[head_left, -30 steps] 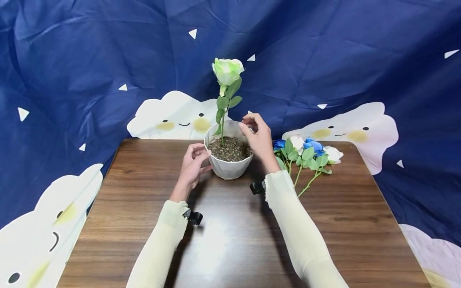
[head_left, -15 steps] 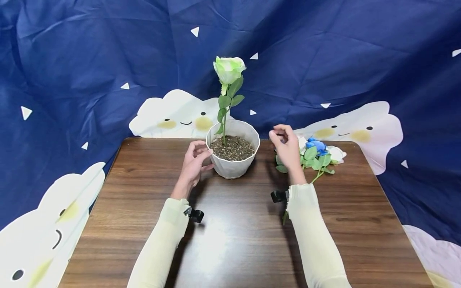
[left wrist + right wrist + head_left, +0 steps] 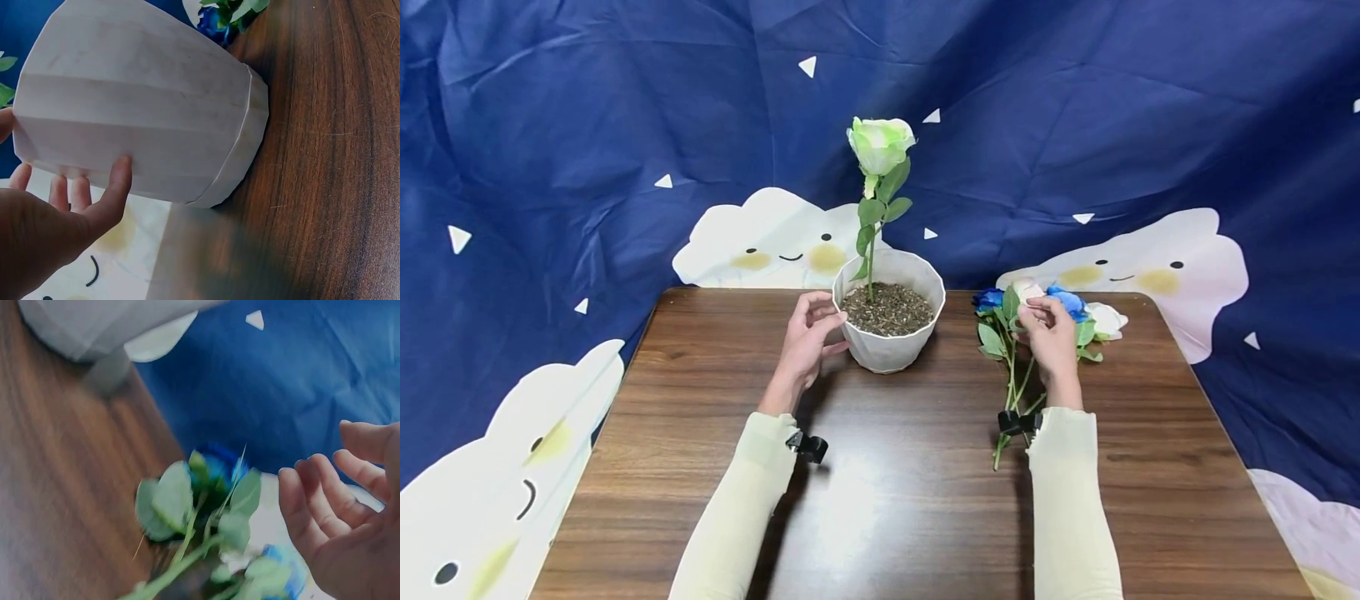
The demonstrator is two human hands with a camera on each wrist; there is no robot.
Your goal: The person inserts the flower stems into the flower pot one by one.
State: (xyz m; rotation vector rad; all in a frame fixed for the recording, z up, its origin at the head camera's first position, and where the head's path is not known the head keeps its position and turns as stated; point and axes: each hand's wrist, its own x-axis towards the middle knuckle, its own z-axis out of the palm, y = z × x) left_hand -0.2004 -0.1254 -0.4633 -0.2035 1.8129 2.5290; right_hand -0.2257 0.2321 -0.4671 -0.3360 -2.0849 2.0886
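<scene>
Near the middle of the table's [image 3: 1157, 475] far edge we see the white pot [image 3: 889, 353], a green-white rose [image 3: 881, 147] upright in its soil [image 3: 891, 312]. The left hand [image 3: 806, 340] rests loosely bent fingers against the pot's left side. Since a second ago the right hand [image 3: 1052, 340] has left the pot's right rim; it hangs over the blue and white roses [image 3: 1066, 301] lying toward the far right corner, fingers relaxed, holding nothing. We judge the potted rose settled, standing unheld, and attention turned to the loose stems.
</scene>
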